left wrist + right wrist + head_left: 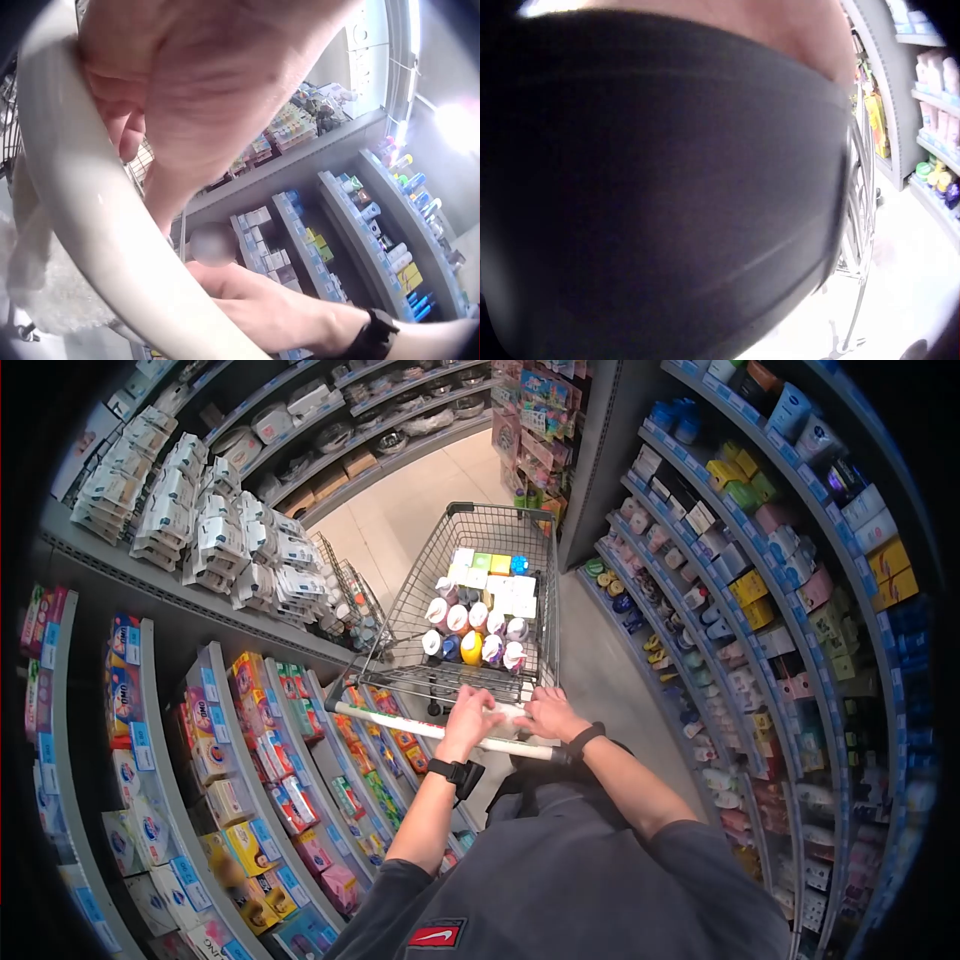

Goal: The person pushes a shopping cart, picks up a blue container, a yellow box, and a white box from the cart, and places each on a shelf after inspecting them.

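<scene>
Both hands meet just beyond the white handle [440, 732] of a shopping cart [405, 590]. My left hand [470, 720] bends its fingers toward a small whitish, soft-looking thing [511, 714]. From the other side my right hand [552, 714] holds the same thing, its fingers close to the left ones. The left wrist view shows the left hand [195, 82] above the handle [105, 202], with the right hand [262, 304] opposite. A dark wristband [667, 180] hides most of the right wrist view.
Inside the cart stand several pump bottles [472, 648] and boxes [500, 565]. Shelves of packaged soap [270, 750] line the left, below hanging white packs [215, 545]. Cosmetics shelves [740, 580] rise on the right. Pale floor [385, 525] shows ahead of the cart.
</scene>
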Available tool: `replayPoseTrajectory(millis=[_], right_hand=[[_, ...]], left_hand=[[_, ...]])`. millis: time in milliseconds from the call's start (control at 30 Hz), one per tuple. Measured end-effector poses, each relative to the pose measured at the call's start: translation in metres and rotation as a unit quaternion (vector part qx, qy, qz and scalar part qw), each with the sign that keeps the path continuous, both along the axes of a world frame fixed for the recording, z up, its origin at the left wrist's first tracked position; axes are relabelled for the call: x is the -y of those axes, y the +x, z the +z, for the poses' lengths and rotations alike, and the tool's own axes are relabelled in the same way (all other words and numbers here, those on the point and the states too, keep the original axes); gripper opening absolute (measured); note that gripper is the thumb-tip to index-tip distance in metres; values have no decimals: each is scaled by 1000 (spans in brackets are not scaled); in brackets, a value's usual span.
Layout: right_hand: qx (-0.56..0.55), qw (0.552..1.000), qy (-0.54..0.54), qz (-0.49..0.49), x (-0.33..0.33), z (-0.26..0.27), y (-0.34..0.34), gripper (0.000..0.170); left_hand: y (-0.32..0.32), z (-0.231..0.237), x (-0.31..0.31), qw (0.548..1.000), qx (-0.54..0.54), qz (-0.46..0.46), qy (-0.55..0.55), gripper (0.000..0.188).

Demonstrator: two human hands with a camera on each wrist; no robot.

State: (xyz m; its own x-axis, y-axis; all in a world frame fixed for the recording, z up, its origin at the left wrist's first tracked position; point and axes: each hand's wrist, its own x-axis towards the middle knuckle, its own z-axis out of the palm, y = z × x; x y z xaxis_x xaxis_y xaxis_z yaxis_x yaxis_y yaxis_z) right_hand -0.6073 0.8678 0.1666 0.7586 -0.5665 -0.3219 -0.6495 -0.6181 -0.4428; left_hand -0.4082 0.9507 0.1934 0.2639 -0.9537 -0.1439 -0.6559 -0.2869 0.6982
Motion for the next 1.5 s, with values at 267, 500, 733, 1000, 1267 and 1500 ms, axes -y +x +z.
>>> replayPoseTrajectory(millis=[267, 500, 733, 1000, 1267, 1500], right_hand=[[43, 994, 89, -45, 4, 7, -2, 42], [68, 998, 6, 14, -4, 6, -10, 38], [96, 995, 38, -7, -1, -4, -15, 46], [132, 990, 41, 27, 50, -1, -81, 62], [115, 944, 294, 94, 83, -6, -124, 82], [109, 903, 377, 173, 97, -18, -148, 95]], left_hand=[[-6, 9, 3, 973, 151, -173, 29, 26], [-16, 2, 1, 967, 204, -145, 47, 21], [-30, 35, -11, 984, 115, -126, 52, 28], [-106, 45, -44, 967, 237, 48, -75, 49], [-172, 12, -40, 789, -404, 453, 97, 89], [-205, 20, -43, 830, -257, 474, 139, 78]])
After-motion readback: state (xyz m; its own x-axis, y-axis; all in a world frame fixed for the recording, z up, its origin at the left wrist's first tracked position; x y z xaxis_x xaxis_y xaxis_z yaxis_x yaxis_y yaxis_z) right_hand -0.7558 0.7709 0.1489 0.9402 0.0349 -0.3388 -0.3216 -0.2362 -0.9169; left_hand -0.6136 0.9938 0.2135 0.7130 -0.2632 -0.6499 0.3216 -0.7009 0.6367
